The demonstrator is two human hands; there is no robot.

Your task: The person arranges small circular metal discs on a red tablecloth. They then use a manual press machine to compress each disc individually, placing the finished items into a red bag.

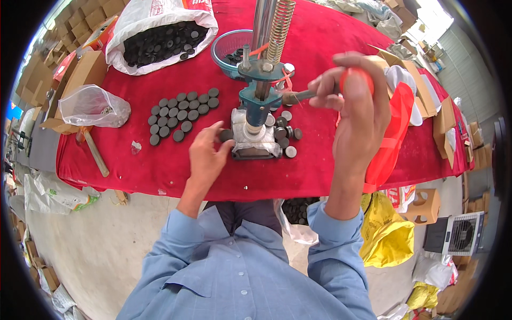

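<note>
In front of me stands a teal hand press with a steel column and a coil spring. Its ram comes down onto a base wrapped in white plastic. My right hand is closed round the red ball knob of the press lever. To the left of the base, my left hand pinches a small black round cap between thumb and fingers. Grey-topped round caps lie grouped to the left, and more black caps crowd the base's right side.
A white sack of black caps lies open at the far left, beside a blue basket. A hammer and a clear plastic bag are at left. Red fabric and cartons flank the right side of the red-covered table.
</note>
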